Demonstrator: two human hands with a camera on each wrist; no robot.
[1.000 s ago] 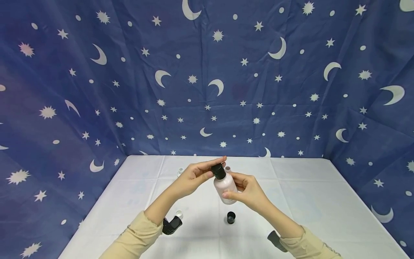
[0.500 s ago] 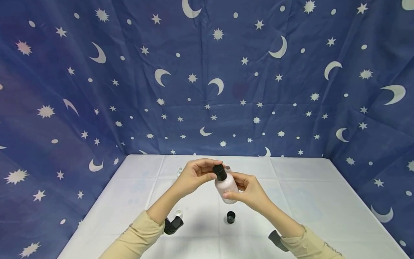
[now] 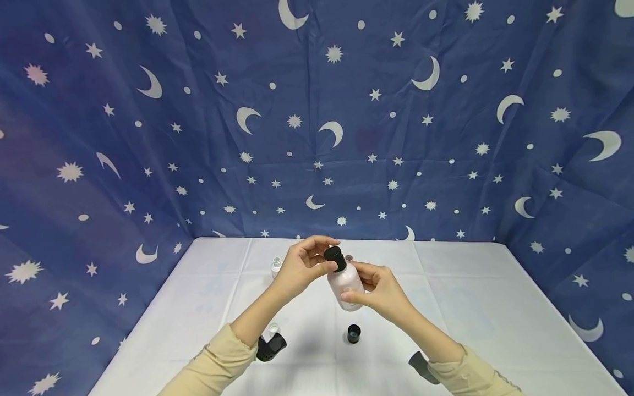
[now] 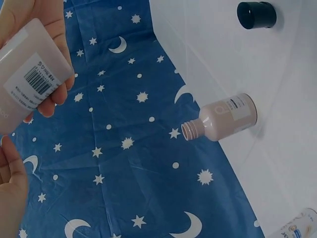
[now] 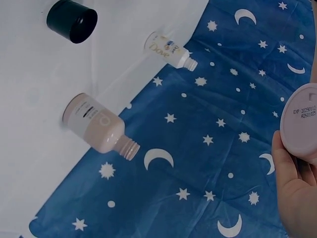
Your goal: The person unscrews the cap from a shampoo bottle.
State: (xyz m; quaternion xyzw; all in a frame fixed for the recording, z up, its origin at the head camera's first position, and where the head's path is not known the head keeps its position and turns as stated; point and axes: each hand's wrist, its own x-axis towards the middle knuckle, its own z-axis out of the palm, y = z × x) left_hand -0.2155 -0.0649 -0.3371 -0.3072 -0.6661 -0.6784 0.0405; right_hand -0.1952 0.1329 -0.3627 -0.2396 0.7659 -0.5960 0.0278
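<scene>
Above the middle of the table, a pale pink bottle (image 3: 345,290) with a black cap (image 3: 335,258) leans to the left. My right hand (image 3: 381,290) grips its body, thumb on the near side. At the top, my left hand (image 3: 303,269) pinches the cap, its thumb on the near side and some fingers partly hidden behind. The left wrist view shows the held bottle's barcode label (image 4: 37,79); in the right wrist view its round base (image 5: 302,121) faces the camera. A second pink bottle (image 5: 94,123) stands uncapped farther back, mostly hidden in the head view.
A loose black cap (image 3: 354,333) lies on the white-covered table (image 3: 460,308) below the held bottle. To the left are a white cap (image 3: 274,328) and an uncapped white Dove bottle (image 3: 276,266). Blue star-patterned cloth (image 3: 317,137) hangs behind and at both sides.
The left fingers, stretched over the cap a second ago, have drawn back and shifted round it, and the thumb has moved across its near side. The right hand and bottle have hardly moved.
</scene>
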